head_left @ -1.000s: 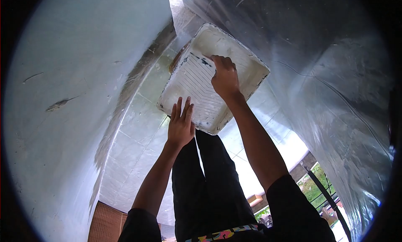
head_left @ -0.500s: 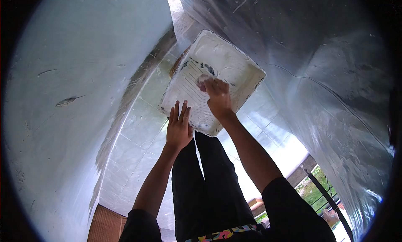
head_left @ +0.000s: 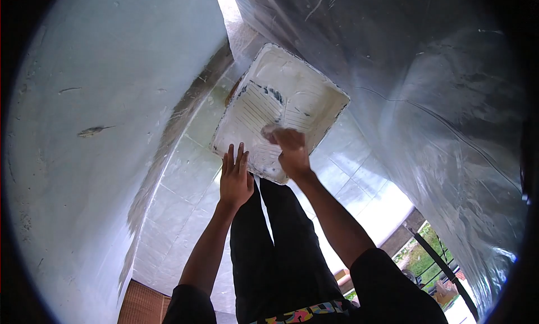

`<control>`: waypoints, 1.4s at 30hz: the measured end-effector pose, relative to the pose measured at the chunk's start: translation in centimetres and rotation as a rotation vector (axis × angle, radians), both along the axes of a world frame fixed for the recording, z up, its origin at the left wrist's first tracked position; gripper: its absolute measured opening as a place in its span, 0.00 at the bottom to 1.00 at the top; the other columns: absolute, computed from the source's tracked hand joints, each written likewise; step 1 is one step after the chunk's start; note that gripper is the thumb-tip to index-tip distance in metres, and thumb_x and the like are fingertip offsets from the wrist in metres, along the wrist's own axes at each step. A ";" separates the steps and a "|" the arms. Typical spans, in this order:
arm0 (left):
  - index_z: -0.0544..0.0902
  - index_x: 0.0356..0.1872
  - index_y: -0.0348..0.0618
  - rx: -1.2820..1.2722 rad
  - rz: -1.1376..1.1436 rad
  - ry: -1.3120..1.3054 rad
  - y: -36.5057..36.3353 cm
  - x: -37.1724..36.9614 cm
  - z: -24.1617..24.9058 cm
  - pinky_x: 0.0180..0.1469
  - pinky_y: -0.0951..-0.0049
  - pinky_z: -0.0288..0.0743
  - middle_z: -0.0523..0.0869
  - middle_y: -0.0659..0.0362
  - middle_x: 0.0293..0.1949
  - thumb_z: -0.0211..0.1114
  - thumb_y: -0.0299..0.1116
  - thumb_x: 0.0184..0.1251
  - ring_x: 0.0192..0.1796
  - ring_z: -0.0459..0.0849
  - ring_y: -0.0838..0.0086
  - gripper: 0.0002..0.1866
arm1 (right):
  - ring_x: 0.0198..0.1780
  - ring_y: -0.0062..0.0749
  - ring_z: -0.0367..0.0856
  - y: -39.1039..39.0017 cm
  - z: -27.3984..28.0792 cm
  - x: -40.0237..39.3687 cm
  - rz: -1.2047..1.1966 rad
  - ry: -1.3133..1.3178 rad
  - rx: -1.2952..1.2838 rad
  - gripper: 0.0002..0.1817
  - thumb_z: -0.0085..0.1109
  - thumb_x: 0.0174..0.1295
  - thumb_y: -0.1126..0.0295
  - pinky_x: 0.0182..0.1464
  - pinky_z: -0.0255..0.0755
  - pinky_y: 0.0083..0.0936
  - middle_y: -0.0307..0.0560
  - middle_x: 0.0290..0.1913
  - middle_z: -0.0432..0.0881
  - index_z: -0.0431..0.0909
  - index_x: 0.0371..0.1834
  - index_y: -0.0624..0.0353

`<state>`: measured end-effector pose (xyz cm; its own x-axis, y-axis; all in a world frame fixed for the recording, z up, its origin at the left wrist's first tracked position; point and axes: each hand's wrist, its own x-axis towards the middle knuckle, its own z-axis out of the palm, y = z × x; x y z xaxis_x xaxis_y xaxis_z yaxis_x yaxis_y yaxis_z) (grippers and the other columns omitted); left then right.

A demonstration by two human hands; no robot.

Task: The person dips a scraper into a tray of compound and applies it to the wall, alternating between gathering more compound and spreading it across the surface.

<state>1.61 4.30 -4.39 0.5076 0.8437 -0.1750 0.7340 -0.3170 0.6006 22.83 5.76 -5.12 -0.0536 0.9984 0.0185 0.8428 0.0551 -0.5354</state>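
Observation:
A white paint tray with a ribbed slope and dark worn patches is in front of me, above my legs. My left hand rests at the tray's lower left edge, fingers spread, holding nothing. Over the ribbed part, my right hand is closed on a small greyish-pink piece, blurred by motion, that touches the tray surface. What this piece is cannot be made out.
A pale wall with scuffs stands at the left. Clear plastic sheeting hangs along the right. Below are floor tiles. A dark pole and greenery show at the lower right.
My right hand has moved down the ribbed slope toward me with the small piece. My left hand has shifted slightly down and left, and the tray appears slightly shifted in view.

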 end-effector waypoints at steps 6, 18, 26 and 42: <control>0.66 0.70 0.32 -0.011 0.002 0.014 -1.1 -0.6 -0.9 0.80 0.39 0.49 0.62 0.42 0.78 0.57 0.22 0.61 0.81 0.53 0.40 0.32 | 0.60 0.45 0.77 3.7 -0.1 2.1 -0.040 -0.069 0.042 0.25 0.60 0.45 0.84 0.61 0.67 0.44 0.48 0.53 0.84 0.79 0.51 0.59; 0.67 0.69 0.31 0.032 0.079 0.066 -1.0 -2.0 4.1 0.80 0.41 0.50 0.61 0.40 0.78 0.56 0.22 0.59 0.82 0.52 0.41 0.32 | 0.57 0.52 0.80 -8.2 0.3 -3.5 -0.172 0.254 -0.270 0.26 0.57 0.46 0.87 0.59 0.72 0.44 0.54 0.49 0.86 0.82 0.52 0.60; 0.66 0.70 0.30 0.120 0.152 0.074 -0.4 -4.2 13.9 0.81 0.43 0.46 0.59 0.40 0.79 0.55 0.25 0.61 0.82 0.51 0.42 0.32 | 0.50 0.35 0.87 -4.2 7.8 -2.6 -0.560 1.358 -0.506 0.18 0.57 0.65 0.83 0.52 0.80 0.31 0.51 0.50 0.88 0.80 0.58 0.63; 0.72 0.65 0.33 0.699 0.303 0.104 1.4 -12.2 35.1 0.79 0.42 0.53 0.67 0.43 0.76 0.56 0.22 0.58 0.80 0.57 0.42 0.29 | 0.61 0.39 0.81 7.5 35.2 -11.8 0.072 2.019 -0.404 0.21 0.55 0.70 0.81 0.64 0.75 0.39 0.49 0.61 0.80 0.72 0.66 0.63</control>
<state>-10.57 5.74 30.75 0.2467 0.8751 0.4164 0.8910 -0.3738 0.2577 11.02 13.22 30.05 -0.2746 0.9579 -0.0844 -0.8238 -0.2796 -0.4931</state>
